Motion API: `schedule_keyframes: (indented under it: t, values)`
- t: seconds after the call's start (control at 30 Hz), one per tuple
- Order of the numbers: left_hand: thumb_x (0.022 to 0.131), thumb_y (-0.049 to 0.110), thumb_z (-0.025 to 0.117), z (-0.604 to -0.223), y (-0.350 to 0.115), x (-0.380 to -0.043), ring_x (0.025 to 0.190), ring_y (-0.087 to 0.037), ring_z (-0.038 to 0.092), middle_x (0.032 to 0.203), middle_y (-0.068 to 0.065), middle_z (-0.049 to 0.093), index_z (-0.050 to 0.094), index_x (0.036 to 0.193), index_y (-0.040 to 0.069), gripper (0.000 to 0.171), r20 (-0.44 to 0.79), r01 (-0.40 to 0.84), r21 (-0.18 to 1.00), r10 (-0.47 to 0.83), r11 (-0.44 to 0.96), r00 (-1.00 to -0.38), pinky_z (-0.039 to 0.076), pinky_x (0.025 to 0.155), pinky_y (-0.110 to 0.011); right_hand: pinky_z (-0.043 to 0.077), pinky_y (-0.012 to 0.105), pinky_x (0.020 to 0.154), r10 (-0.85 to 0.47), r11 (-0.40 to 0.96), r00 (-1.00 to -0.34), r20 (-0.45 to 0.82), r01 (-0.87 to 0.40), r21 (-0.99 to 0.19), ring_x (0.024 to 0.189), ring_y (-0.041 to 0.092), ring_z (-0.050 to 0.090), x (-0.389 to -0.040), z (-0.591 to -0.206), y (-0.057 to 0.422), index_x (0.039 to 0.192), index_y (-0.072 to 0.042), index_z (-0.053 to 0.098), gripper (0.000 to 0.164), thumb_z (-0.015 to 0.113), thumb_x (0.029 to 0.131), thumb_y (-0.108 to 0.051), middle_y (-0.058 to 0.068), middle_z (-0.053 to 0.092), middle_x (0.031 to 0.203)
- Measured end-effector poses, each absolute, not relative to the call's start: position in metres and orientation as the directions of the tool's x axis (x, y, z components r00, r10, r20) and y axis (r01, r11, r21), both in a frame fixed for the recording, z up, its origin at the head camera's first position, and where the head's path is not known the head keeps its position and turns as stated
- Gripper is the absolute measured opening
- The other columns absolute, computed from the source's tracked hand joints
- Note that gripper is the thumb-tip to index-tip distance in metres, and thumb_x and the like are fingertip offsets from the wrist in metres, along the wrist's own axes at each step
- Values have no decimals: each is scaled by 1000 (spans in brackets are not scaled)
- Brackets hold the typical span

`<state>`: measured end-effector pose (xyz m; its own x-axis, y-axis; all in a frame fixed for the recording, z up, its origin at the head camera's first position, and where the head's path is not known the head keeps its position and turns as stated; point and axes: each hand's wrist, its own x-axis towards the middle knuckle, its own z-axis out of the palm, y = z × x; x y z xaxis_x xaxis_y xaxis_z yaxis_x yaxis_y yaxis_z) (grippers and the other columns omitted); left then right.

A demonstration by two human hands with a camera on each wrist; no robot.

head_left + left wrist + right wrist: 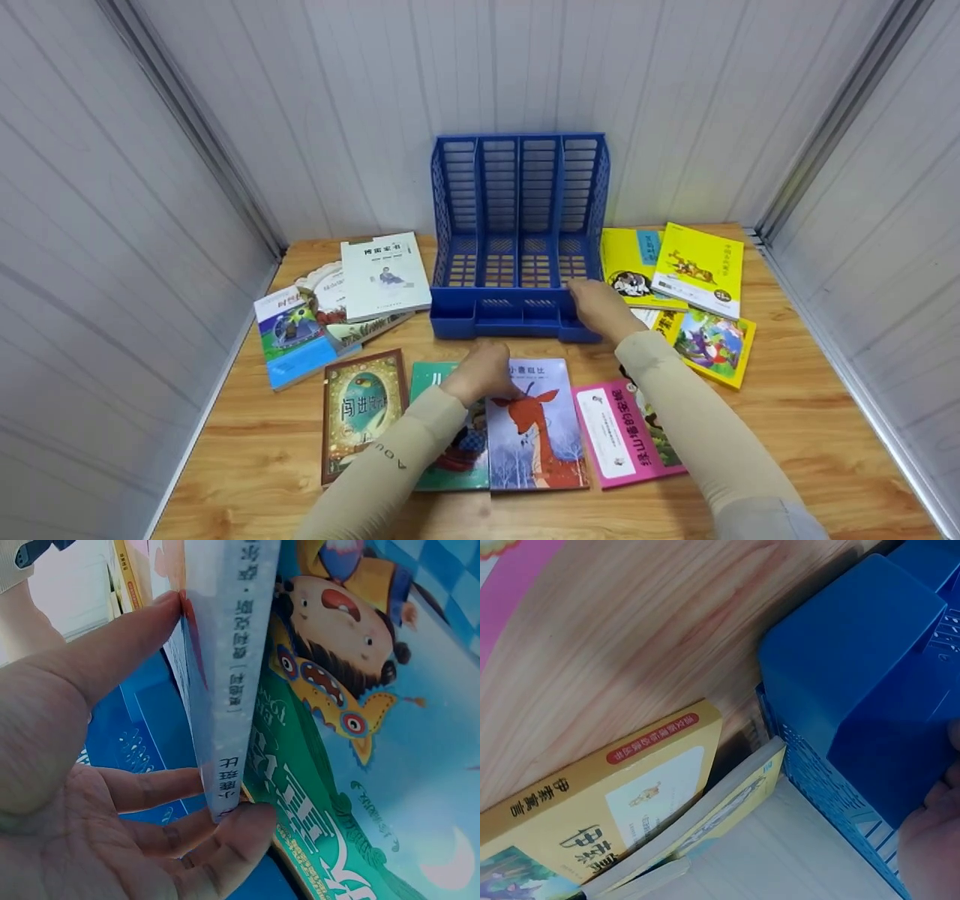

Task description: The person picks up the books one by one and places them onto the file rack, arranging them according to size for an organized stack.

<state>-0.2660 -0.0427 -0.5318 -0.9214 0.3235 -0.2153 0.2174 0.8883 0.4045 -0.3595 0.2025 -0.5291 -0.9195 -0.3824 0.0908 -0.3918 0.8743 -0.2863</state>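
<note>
On a wood-grain tabletop (247,465) before pale walls (360,90), a person's left hand (484,371) pinches the purple deer book (536,442) between a green book (454,478) and a pink book (631,439); the right hand (602,309) touches the front right corner of the blue rack (499,328), its grip impossible to tell.

The four-slot blue plastic rack (496,328) has a lattice pattern. The pale purple rectangular paper book (537,427) shows an orange-red deer. The pink rectangular paper book (632,439) carries a white panel. The light brown wooden worktop (247,465) has darker grain lines.
</note>
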Motion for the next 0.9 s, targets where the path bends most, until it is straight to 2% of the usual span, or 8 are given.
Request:
schedule_keyframes:
  t: [0.3, 0.47, 0.53, 0.6, 0.67, 0.73, 0.8, 0.9]
  values:
    - [74, 32, 101, -529, -44, -271, 99, -27, 58, 94, -9, 71, 78, 93, 0, 44, -252, 201, 386, 312, 900, -916, 49, 110, -45, 48, 60, 118, -361, 882, -932, 41, -356, -309, 134, 49, 64, -360, -524, 201, 144, 8, 60, 40, 37, 116, -9, 30, 68, 140]
    - [77, 34, 99, -527, -45, -273, 108, -28, 57, 110, -12, 72, 78, 105, -3, 51, -286, 179, 410, 313, 894, -906, 46, 115, -46, 44, 60, 122, -350, 880, -936, 15, -335, -336, 141, 49, 59, -359, -522, 201, 150, 8, 56, 43, 36, 117, -10, 30, 63, 148]
    - [81, 37, 97, -527, -46, -274, 101, -25, 57, 104, -10, 71, 79, 105, -2, 49, -295, 168, 441, 319, 882, -901, 51, 108, -44, 44, 60, 123, -346, 881, -938, 12, -329, -341, 142, 49, 59, -358, -522, 201, 151, 7, 56, 43, 35, 117, -10, 30, 63, 149]
    - [84, 39, 94, -528, -48, -276, 87, -21, 54, 88, -4, 65, 78, 95, 0, 43, -296, 173, 468, 338, 866, -893, 54, 90, -39, 45, 60, 121, -347, 882, -938, 17, -332, -334, 139, 49, 60, -358, -522, 201, 148, 8, 58, 42, 36, 116, -10, 30, 65, 146]
    - [87, 41, 91, -529, -50, -278, 74, -17, 47, 73, 3, 53, 74, 81, 5, 41, -298, 184, 487, 360, 854, -884, 48, 72, -35, 47, 60, 119, -351, 884, -936, 25, -340, -319, 136, 49, 62, -358, -522, 201, 145, 8, 59, 40, 37, 116, -9, 30, 67, 143]
    - [88, 42, 90, -530, -51, -281, 66, -15, 42, 67, 7, 42, 69, 73, 8, 42, -308, 188, 499, 376, 846, -874, 40, 63, -33, 48, 60, 118, -355, 887, -934, 31, -348, -305, 134, 49, 63, -358, -522, 200, 145, 8, 59, 40, 38, 116, -9, 30, 67, 141]
    - [87, 41, 91, -530, -53, -282, 66, -14, 42, 68, 7, 44, 70, 77, 7, 41, -319, 181, 506, 377, 844, -869, 40, 62, -32, 49, 59, 117, -359, 890, -933, 32, -352, -290, 134, 49, 64, -358, -522, 200, 145, 8, 59, 40, 38, 116, -9, 30, 68, 141]
    - [87, 39, 92, -528, -54, -284, 75, -17, 53, 83, -1, 65, 76, 100, 0, 45, -348, 151, 522, 371, 839, -861, 53, 73, -35, 46, 59, 121, -345, 894, -939, 12, -332, -301, 139, 48, 60, -357, -521, 198, 151, 8, 55, 43, 37, 117, -10, 30, 64, 148]
